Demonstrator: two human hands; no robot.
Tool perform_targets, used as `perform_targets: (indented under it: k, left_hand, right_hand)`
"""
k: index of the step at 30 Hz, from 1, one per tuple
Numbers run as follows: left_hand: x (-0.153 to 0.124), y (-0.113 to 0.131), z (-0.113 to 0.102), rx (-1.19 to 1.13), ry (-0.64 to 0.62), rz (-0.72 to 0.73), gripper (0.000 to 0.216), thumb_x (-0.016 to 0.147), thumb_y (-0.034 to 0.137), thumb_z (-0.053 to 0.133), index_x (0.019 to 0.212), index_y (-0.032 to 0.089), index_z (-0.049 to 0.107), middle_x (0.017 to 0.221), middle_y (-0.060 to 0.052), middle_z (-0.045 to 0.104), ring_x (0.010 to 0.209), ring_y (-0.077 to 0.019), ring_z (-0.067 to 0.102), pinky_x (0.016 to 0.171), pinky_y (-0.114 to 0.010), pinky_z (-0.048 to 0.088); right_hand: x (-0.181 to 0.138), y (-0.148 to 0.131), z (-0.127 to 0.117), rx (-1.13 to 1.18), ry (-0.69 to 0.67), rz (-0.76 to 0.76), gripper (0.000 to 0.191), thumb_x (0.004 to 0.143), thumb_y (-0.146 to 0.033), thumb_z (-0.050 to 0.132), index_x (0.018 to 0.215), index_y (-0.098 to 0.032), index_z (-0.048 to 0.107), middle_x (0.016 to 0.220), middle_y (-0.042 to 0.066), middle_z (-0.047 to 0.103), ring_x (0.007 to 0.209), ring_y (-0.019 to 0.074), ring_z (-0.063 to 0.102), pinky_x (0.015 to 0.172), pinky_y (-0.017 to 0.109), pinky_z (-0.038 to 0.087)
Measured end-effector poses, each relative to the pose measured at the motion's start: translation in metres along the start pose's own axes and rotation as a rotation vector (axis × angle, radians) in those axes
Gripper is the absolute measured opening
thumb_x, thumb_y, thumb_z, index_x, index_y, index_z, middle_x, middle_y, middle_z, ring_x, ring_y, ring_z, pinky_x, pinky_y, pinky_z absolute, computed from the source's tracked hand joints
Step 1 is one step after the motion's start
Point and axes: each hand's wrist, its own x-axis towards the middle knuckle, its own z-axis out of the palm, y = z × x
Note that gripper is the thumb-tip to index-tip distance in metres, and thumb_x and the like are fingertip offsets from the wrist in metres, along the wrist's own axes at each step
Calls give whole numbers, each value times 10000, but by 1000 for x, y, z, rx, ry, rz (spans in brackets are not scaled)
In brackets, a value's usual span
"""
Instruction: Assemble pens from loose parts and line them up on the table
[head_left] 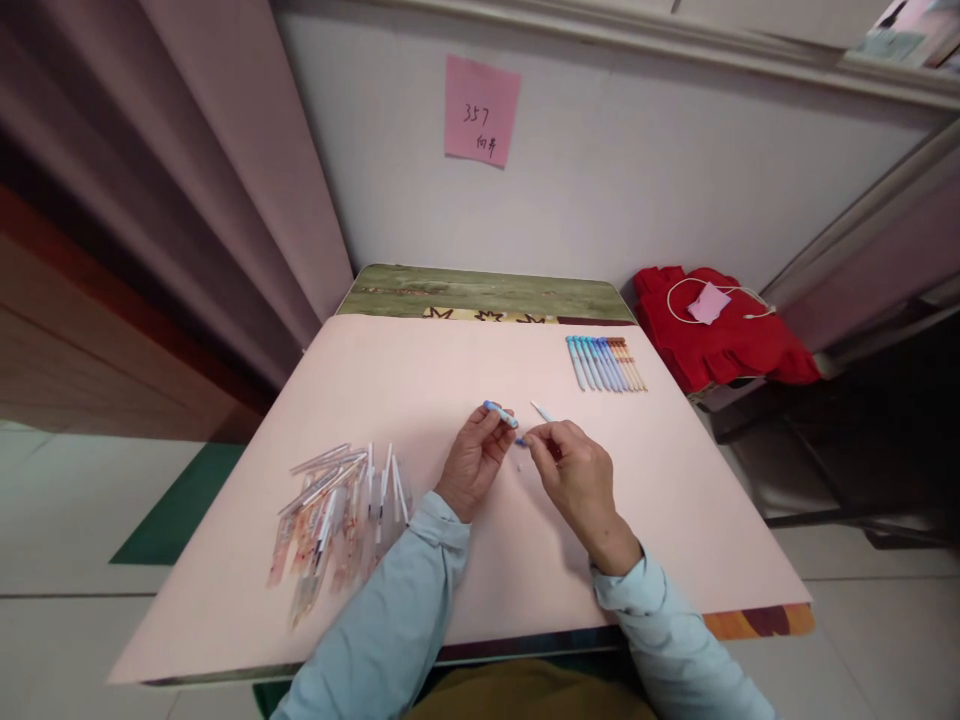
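My left hand (474, 458) is closed around a blue pen barrel (499, 413) above the middle of the pink table sheet (420, 380). My right hand (571, 470) pinches a thin white pen refill (541, 411), its fingertips almost touching the barrel's lower end. Both hands hover close together over the sheet. A tiny blue piece shows between the fingertips.
A row of several assembled blue and orange pens (606, 363) lies at the far right of the sheet. A heap of clear pen wrappers and white refills (335, 510) lies at the near left. A red cloth with a white cable (716, 325) sits on a stool to the right.
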Motion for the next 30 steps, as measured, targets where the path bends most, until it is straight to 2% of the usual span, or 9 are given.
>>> perform_targets:
  k: [19, 24, 27, 30]
  left_hand:
    - [-1, -5, 1, 120, -59, -11, 111, 787, 151, 732, 862, 124, 655, 815, -26, 668, 747, -108, 637, 713, -221, 527]
    - [1, -5, 0, -41, 57, -53, 52, 817, 86, 678, 860, 113, 664, 824, -31, 682, 754, -97, 654, 696, -188, 545]
    - [6, 1, -2, -196, 184, -57, 105, 889, 54, 568, 850, 103, 652, 827, -38, 689, 754, -87, 665, 666, -162, 550]
    - [9, 7, -3, -331, 254, -14, 185, 944, 68, 486, 843, 96, 639, 815, -42, 690, 749, -77, 670, 653, -145, 554]
  right_hand:
    - [5, 3, 0, 23, -56, 80, 256, 917, -402, 570, 773, -209, 657, 736, 13, 656, 622, 143, 571, 575, 250, 371]
    - [11, 4, 7, 172, -30, 161, 303, 858, -449, 650, 689, -201, 613, 659, -14, 615, 571, 120, 527, 558, 234, 376]
    - [9, 11, 10, 299, -33, 212, 265, 882, -440, 619, 774, -200, 643, 625, -29, 596, 544, 116, 517, 550, 227, 396]
    - [0, 23, 15, 277, -123, 187, 160, 871, -351, 631, 837, -207, 692, 683, -12, 647, 591, 132, 568, 592, 236, 431]
